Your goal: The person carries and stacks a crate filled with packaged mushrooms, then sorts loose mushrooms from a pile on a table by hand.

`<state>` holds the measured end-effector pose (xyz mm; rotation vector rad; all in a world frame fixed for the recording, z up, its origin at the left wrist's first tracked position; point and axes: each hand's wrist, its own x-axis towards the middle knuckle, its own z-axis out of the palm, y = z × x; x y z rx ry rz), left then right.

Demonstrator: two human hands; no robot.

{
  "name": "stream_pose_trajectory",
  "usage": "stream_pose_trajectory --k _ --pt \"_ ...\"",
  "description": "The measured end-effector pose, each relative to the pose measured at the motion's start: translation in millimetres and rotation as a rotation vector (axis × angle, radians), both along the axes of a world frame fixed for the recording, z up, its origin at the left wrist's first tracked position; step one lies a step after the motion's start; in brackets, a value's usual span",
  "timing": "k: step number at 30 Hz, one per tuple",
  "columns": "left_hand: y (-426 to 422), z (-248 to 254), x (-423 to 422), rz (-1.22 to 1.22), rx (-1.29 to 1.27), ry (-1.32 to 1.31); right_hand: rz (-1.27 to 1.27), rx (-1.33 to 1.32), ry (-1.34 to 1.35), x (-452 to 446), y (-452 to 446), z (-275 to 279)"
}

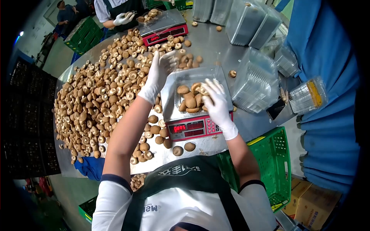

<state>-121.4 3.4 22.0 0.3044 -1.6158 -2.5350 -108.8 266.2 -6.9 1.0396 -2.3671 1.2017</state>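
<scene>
A clear plastic tray [180, 79] lies on a red digital scale [192, 129] with lit red digits. Several brown mushrooms [190, 101] are in the tray. My right hand [216, 101], in a white glove, rests over the tray's right side with its fingers on a pale mushroom [203, 91]. My left hand [160, 72], gloved too, is raised at the tray's upper left, beside the big mushroom pile [92, 107]. Its fingers are apart and nothing shows in them.
Stacks of clear trays [254, 81] stand right of the scale. A co-worker's gloved hand [124, 18] is near a second red scale [165, 35] at the back. A green crate [273, 165] sits below the table's right edge, and a blue cloth [89, 167] at the left edge.
</scene>
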Motion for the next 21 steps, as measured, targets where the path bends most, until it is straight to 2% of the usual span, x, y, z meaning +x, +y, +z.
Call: stream_pose_trajectory --k 2,4,5,6,7,8,10,11,12,13,17,20,21 --pt "5.4 9.5 19.3 0.031 -0.115 0.075 -0.168 -0.293 -0.112 4.0 14.6 -4.1" --pt "6.9 10.5 47.7 -0.051 -0.328 0.168 -0.249 -0.682 -0.6 8.7 33.5 -17.9" --pt "10.2 17.1 69.7 -0.095 -0.463 0.071 -0.262 -0.753 -0.661 12.1 39.2 -18.0" --pt "14.6 2.0 88.5 -0.138 -0.577 0.044 -0.275 -0.827 -0.721 15.3 44.0 -18.1" --pt "23.8 -1.8 102.0 -0.119 -1.15 0.194 -0.226 -0.849 -0.731 16.9 50.2 -29.8" --pt "41.1 -10.6 116.9 -0.015 -1.28 0.131 -0.242 -0.713 -0.732 22.7 48.8 -31.3" --pt "60.8 -40.2 138.1 0.069 -0.977 -0.047 -0.276 -0.436 -0.73 36.9 45.3 -33.8" --pt "59.0 -57.7 140.3 0.036 -0.685 -0.121 -0.284 -0.327 -0.771 38.5 44.2 -50.2" --pt "55.9 -73.5 142.7 0.005 -0.392 -0.194 -0.294 -0.365 -0.928 40.4 46.7 -63.5" --pt "56.9 -67.7 141.2 0.006 -0.299 -0.226 -0.278 -0.426 -0.973 41.6 45.0 -61.6" --pt "58.8 -54.5 135.1 -0.033 -0.055 -0.485 -0.221 -0.555 -1.224 32.1 46.3 -44.1" --pt "60.2 -69.4 134.1 0.001 -0.164 -0.385 -0.174 -0.641 -1.414 19.9 49.4 -39.7" --pt "59.9 -74.2 134.2 0.005 -0.154 -0.36 -0.152 -0.661 -1.389 18.5 48.3 -44.7"
